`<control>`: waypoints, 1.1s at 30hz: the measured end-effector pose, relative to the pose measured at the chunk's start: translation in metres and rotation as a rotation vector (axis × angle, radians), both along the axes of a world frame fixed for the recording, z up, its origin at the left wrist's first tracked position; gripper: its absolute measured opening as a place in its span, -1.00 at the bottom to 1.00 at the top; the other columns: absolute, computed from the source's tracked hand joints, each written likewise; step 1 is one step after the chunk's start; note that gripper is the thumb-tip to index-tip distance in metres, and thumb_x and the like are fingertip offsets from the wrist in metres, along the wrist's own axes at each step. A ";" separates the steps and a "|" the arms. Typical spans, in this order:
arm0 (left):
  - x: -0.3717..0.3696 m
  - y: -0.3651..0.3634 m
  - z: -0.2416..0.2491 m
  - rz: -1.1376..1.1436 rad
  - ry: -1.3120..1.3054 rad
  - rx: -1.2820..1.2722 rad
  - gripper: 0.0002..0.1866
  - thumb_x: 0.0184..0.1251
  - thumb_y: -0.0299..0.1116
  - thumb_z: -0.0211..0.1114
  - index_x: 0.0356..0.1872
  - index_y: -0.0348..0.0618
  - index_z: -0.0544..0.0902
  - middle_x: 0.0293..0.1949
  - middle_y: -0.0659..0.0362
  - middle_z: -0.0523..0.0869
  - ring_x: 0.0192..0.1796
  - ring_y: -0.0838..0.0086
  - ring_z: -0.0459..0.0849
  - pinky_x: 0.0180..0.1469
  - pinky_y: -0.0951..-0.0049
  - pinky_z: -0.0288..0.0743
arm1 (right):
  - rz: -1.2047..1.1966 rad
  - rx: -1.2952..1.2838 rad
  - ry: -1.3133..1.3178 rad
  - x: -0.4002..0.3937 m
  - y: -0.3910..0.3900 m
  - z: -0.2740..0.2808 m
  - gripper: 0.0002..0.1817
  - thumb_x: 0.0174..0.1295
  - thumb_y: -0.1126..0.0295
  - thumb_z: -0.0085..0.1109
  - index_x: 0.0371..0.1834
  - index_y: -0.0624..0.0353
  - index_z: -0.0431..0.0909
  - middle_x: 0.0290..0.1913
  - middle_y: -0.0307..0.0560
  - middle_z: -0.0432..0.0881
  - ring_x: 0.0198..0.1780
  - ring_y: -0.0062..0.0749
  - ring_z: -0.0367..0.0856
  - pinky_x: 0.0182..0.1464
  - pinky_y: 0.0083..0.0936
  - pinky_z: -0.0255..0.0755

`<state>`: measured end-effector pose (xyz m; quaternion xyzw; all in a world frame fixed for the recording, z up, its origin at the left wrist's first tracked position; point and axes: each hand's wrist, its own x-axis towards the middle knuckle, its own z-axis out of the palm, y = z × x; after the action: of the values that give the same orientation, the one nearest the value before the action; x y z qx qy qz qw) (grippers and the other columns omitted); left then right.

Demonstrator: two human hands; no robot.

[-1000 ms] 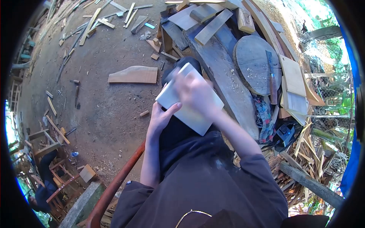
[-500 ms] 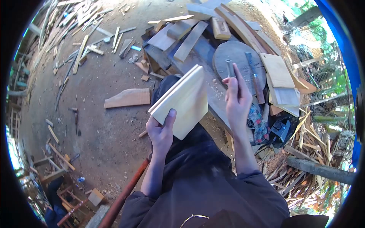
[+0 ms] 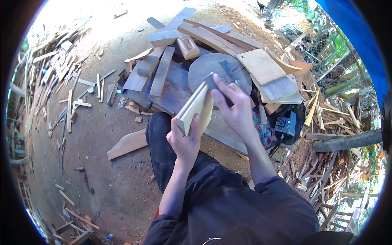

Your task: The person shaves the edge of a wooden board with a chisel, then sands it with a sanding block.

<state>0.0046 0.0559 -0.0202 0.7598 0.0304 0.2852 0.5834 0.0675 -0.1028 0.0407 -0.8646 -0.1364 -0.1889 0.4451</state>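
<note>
Pale wooden boards (image 3: 200, 107), which look like two stacked pieces, stand tilted on edge in my left hand (image 3: 183, 139), its thumb on one face and fingers round the other side. At the boards' upper end is a small grey metal tool (image 3: 210, 81), pinched in my right hand (image 3: 233, 105) with the index finger stretched along it. The tool's tip is at or very near the boards' edge; contact is unclear. Beyond my hands lies a round wooden block (image 3: 204, 65) with a blue-grey flat metal piece (image 3: 228, 70) on it.
Planks (image 3: 161, 72) and thick beams (image 3: 204, 36) lie on the low bench ahead. A thin board with a hole (image 3: 262, 66) tops a stack at the right. Near it is a grey device (image 3: 286, 124). A shaped board (image 3: 128, 143) lies on the ground, left.
The boards have turned more edge-on and upright. My right hand has moved left with the metal tool, bringing it to their top end. The view has shifted right.
</note>
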 end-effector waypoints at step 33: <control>0.005 -0.014 0.003 -0.024 0.018 0.128 -0.57 0.35 -0.40 0.65 0.05 -0.38 0.62 -0.21 -0.07 0.92 -0.16 0.19 0.97 -0.12 0.29 0.78 | 0.035 0.105 0.041 0.021 -0.031 -0.006 -0.54 0.47 0.38 0.45 0.42 0.14 0.75 -0.29 -0.11 0.64 -0.28 -0.49 0.56 -0.09 -0.46 0.52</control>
<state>0.0100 0.0418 -0.0174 0.7984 0.0085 0.2726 0.5368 0.0886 -0.1340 0.0345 -0.8413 -0.1320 -0.1701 0.4958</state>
